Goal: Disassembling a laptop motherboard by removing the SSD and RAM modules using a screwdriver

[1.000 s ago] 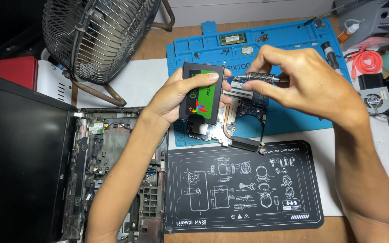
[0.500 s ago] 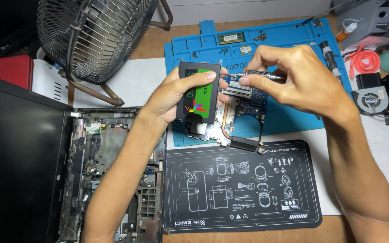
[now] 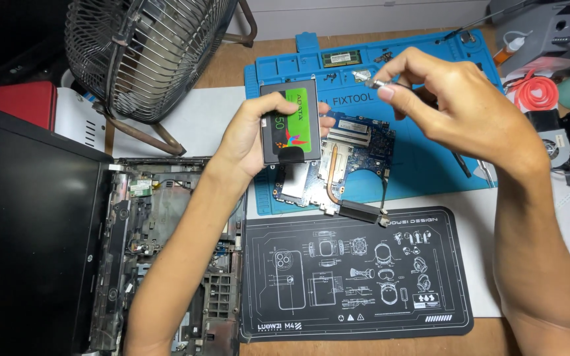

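Your fingers on the left hand clamp a flat black drive with a green label, held upright over the blue mat. At three o'clock of it, your right hand pinches a small silver adapter piece, apart from the drive. A bare circuit board lies at five o'clock below the drive.

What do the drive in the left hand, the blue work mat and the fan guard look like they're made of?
The flat drive in the left hand: dark matte casing, plastic or painted metal, can't tell which, with a glossy green label. The blue work mat: soft-looking matte rubber or silicone, with moulded compartments along its top edge. The fan guard: bare metal wire, grey and dull, thin spokes catching little shine.
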